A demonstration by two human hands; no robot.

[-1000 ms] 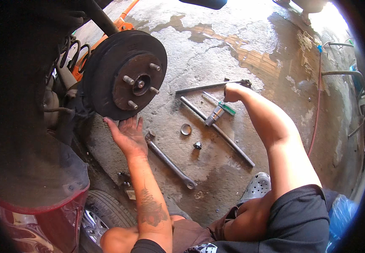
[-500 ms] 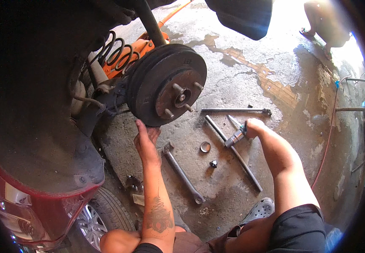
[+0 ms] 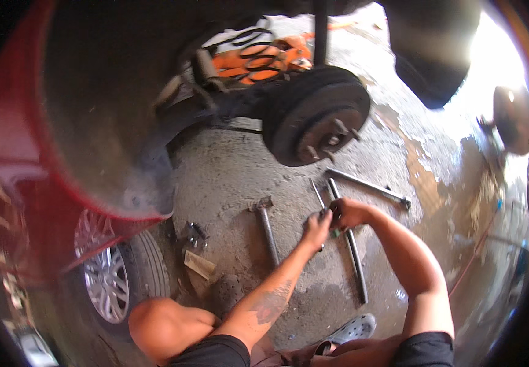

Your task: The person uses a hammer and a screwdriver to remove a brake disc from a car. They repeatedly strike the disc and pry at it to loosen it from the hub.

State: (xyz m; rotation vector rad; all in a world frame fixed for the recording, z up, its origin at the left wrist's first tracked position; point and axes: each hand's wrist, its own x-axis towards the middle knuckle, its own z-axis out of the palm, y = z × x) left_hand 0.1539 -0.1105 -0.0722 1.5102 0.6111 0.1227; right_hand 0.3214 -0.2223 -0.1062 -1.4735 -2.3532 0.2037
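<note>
My two hands meet low over the floor, in front of the brake drum (image 3: 313, 122) with its wheel studs. My right hand (image 3: 351, 213) is closed around a tool; a thin metal shaft (image 3: 317, 194) sticks out past the fingers, and a bit of green shows below. Close against it, my left hand (image 3: 318, 227) is closed too, its fingertips at the tool; what it grips is blurred. Just under the hands lies a long metal bar (image 3: 356, 266). A second bar (image 3: 371, 187) with a wider end lies beyond, below the drum.
A heavy wrench (image 3: 268, 229) lies left of my hands, partly behind my left forearm. Several small metal pieces (image 3: 197, 234) and a tan flat piece (image 3: 200, 264) are on the floor. A wheel (image 3: 106, 281) stands beside the red car body (image 3: 20, 177). An orange jack (image 3: 282, 55) is behind the drum.
My left hand has left the drum's lower edge and come down to my right hand. The tool in my right hand has moved nearer to me. The view has swung left.
</note>
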